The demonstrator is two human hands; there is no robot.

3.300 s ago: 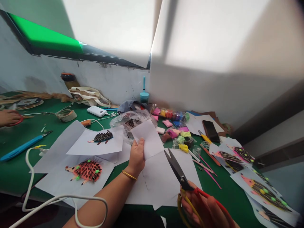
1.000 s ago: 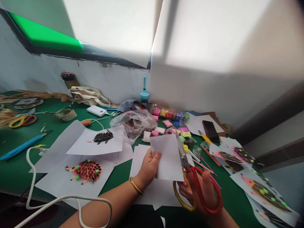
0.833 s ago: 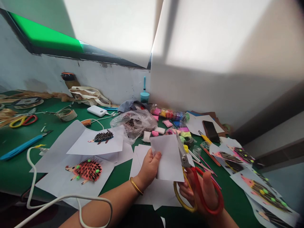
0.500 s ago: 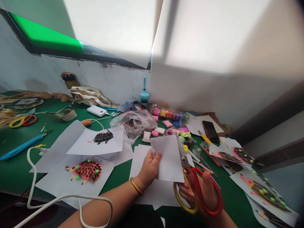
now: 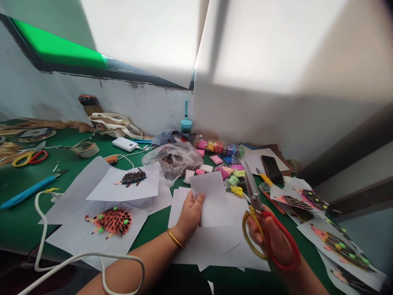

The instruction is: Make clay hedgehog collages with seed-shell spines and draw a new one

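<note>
My left hand (image 5: 189, 215), with a gold bangle at the wrist, grips a small rectangular piece of white paper (image 5: 213, 200) by its left edge, thumb on top. Off to the right, my right hand (image 5: 273, 237) has its fingers through the handles of red-and-yellow scissors (image 5: 254, 194). The blades point up and away and stand apart from the paper. Below both hands, white sheets (image 5: 221, 250) lie loosely stacked on the green table. A thin sliver of paper (image 5: 236, 248) seems to rest on them.
At left lie hedgehog pictures (image 5: 112, 221), a white cable (image 5: 92, 255) and a blue craft knife (image 5: 30, 191). A plastic bag (image 5: 173, 159) and colourful clay packets (image 5: 236, 172) sit behind. To the right are more hedgehog pictures (image 5: 340, 246) and a phone (image 5: 272, 169).
The scissors have moved right and slightly up, away from the paper's right edge. My left hand and the paper have shifted a little left and up, and the paper looks narrower.
</note>
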